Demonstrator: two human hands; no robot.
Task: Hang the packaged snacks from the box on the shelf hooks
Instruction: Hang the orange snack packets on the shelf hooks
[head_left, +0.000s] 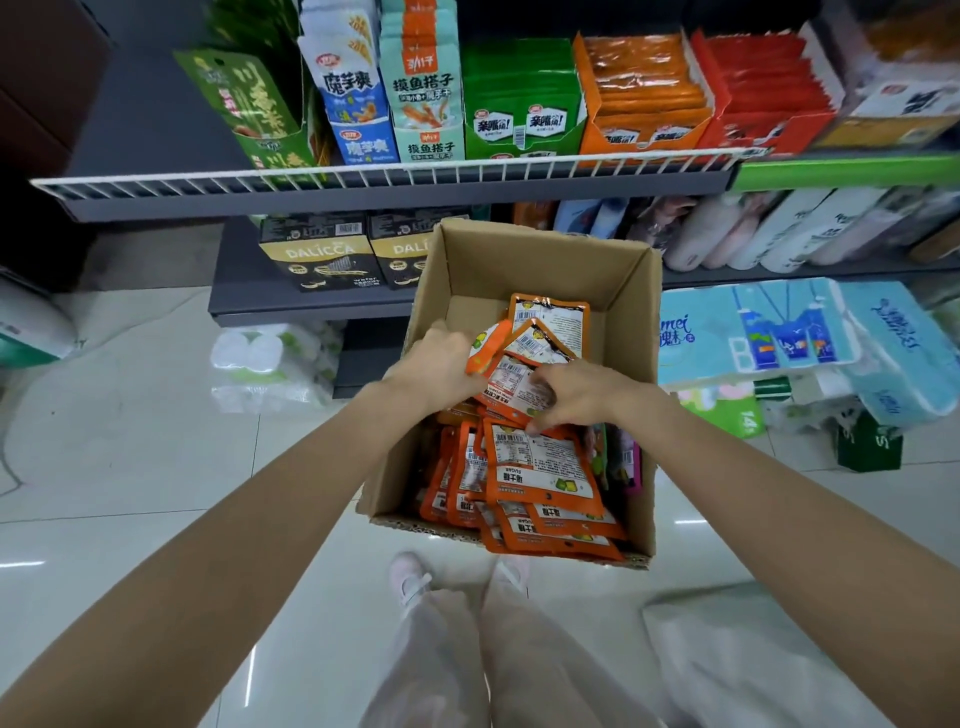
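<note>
You look down at an open cardboard box (530, 260) standing on the pale tiled floor (130, 467) in front of a shop shelf (395, 195). Both your bare arms reach into it. Orange snack packs (540, 467) lie heaped inside, most with the white label side up, piled toward the near wall.

Your left hand (441, 358) sits at the box's left side, fingers curled round a small bunch of packs that stand tilted above the heap. Your right hand (576, 397) is just beside it, fingers and thumb pinching the lower edge of the same bunch (519, 358). The two hands are near each other, almost touching.

Above the box, the shelf has a white wire rail and carries upright display cartons (524, 104) of green, blue, orange and red snacks. Lower down are black and gold boxes (322, 254). To the right lie blue tissue packs (753, 332). Your pale trousers and shoes (410, 577) show just short of the box.
</note>
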